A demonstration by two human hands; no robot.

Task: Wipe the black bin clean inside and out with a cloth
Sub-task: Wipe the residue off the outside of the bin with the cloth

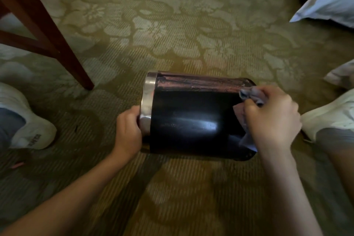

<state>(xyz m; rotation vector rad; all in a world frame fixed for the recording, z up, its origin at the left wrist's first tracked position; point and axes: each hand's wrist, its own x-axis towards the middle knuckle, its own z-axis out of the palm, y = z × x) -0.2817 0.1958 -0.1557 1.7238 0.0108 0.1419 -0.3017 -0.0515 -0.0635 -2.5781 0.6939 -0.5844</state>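
The black bin (pixel 193 119) lies on its side on the carpet, its silver rim (pixel 146 105) pointing left and its base to the right. My left hand (pixel 129 132) grips the silver rim at the bin's open end. My right hand (pixel 272 119) presses a crumpled grey cloth (pixel 249 96) against the bin's outer wall near the base. Part of the cloth hangs below my fingers over the black side. The inside of the bin is hidden from this angle.
A floral green carpet (pixel 172 34) covers the floor. A dark wooden chair leg (pixel 57 50) stands at the left. White shoes rest at the left (pixel 28 126) and right (pixel 329 117). A pale blue pillow (pixel 329 0) lies at the upper right.
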